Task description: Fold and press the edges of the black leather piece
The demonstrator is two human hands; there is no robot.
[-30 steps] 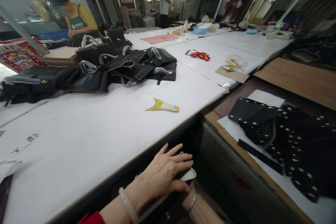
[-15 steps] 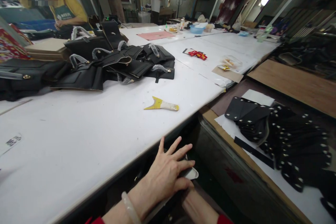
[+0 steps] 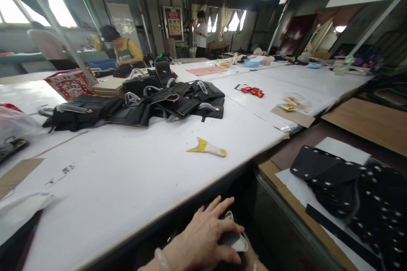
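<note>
At the bottom middle, below the table's front edge, my left hand [image 3: 203,233] reaches over a dark piece with a pale rim [image 3: 235,242]. That piece shows between my thumb and a bent finger, while the other fingers stretch forward. Its kind is not clear from what shows. My right hand [image 3: 251,258] is underneath, mostly covered by the left hand and the piece, with its fingers hidden. On the white table [image 3: 133,194] in front of me lies a flat yellow tool with a notched end and a white-wrapped handle [image 3: 208,147].
Black handbags [image 3: 127,110] with plastic-wrapped handles are heaped at the back left. Black studded panels [image 3: 333,178] lie on a lower surface to the right. Red packets [image 3: 252,91] are farther back. A person in a yellow top [image 3: 129,51] works behind the handbags.
The view has tilted up and swung left, showing more of the room. My left hand's fingers are closer together, and one bends over the pale-rimmed piece. The yellow tool remains on the table.
</note>
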